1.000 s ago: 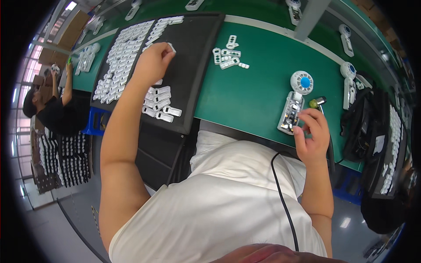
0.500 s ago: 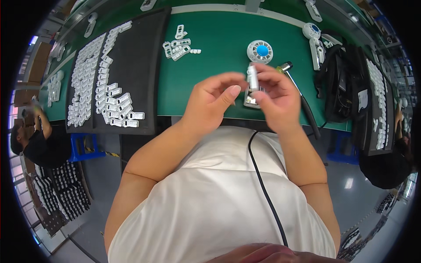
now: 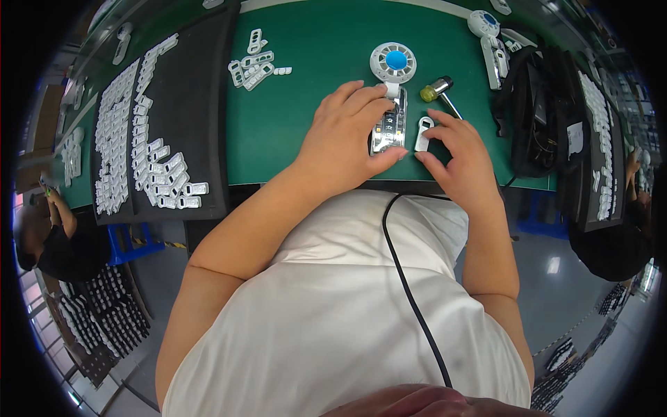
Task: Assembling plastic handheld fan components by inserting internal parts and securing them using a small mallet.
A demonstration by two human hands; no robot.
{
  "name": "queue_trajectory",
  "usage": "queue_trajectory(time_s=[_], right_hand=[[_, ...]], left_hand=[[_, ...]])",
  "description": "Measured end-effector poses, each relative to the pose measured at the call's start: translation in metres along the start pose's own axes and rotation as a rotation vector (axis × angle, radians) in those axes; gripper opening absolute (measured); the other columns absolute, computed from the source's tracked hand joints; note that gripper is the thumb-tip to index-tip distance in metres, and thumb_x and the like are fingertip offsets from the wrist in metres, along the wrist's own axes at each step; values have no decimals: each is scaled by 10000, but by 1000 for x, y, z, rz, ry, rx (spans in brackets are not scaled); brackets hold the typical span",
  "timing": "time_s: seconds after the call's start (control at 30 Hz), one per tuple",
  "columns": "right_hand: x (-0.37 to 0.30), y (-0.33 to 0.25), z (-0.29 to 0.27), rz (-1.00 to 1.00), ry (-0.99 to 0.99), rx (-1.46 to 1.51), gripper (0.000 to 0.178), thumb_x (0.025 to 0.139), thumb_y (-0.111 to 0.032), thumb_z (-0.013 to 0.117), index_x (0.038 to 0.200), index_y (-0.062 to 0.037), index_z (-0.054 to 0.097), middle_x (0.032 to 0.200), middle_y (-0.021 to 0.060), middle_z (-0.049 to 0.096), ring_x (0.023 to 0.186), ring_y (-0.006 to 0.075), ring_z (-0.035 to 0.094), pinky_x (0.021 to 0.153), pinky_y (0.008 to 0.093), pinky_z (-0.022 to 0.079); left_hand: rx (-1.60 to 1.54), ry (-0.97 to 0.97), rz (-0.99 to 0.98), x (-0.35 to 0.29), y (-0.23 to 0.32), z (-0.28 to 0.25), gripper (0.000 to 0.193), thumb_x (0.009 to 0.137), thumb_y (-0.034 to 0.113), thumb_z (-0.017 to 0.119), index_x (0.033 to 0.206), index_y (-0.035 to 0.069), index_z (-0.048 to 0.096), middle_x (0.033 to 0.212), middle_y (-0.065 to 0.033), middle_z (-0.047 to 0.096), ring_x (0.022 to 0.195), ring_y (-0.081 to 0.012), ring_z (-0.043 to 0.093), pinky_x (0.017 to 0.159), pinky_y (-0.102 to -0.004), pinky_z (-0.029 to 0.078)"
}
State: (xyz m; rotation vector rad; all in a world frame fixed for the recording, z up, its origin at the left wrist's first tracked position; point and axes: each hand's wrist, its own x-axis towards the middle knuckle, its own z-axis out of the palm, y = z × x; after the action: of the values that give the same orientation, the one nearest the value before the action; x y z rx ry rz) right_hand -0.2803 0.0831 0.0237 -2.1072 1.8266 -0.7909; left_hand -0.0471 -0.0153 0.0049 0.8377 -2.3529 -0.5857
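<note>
A handheld fan with a round white head and blue centre [image 3: 396, 61] lies on the green table, its handle [image 3: 393, 128] toward me. The handle's visible side shows clear and silvery parts. My left hand [image 3: 347, 132] is wrapped over the handle from the left, thumb across its lower end, covering much of it. Just right of the handle is a small white plastic cover [image 3: 423, 136] with a dark oval window. My right hand [image 3: 451, 149] closes on that cover, thumb at its lower end and fingertips on its right edge.
A hammer [image 3: 438, 89] with a yellowish head lies beyond my right hand. White covers [image 3: 257, 69] are loosely piled at the back left. Rows of similar parts fill a black mat [image 3: 201, 104]. A black bag [image 3: 538, 125] sits on the right. A co-worker [image 3: 52, 222] is at the far left.
The white piece held up between my hands is lowered to the table beside the fan. My left hand has moved onto the fan's handle. The view has shifted a little.
</note>
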Motion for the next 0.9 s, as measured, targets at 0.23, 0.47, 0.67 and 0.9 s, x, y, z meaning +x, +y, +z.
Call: queue_trajectory(time_s=[0.23,0.47,0.67,0.9], right_hand=[[0,5,2,-11,33,6,355,820,-92,891,1129,-42,723,1401,129,729,1207,371,678,1034,447,538],[11,-2,-3,-39,100,94,406,820,-105,896,1190,-43,741,1408,117,740,1216,352,690,1034,426,542],[32,-11,0,-144,53,57,415,823,-117,897,1205,-40,756,1403,103,744,1233,352,682,1057,438,537],[47,-23,4,-161,-75,49,377,848,-154,884,1193,-37,785,1396,84,749,1240,352,669,1083,452,529]], left_hand=[[-108,-11,-31,1,-3,2,642,797,321,922,1337,60,694,1494,-138,593,1448,-399,499,1198,-520,419],[-147,-18,-45,1,-2,0,607,801,311,923,1305,49,710,1499,-145,576,1445,-387,499,1187,-511,435],[-154,-11,-73,0,-1,0,826,823,334,923,1511,60,558,1530,-197,562,1491,-424,469,1216,-518,418],[-163,-16,-97,-2,-3,1,1005,810,296,950,1630,67,415,1555,-179,562,1514,-429,447,1238,-513,403]])
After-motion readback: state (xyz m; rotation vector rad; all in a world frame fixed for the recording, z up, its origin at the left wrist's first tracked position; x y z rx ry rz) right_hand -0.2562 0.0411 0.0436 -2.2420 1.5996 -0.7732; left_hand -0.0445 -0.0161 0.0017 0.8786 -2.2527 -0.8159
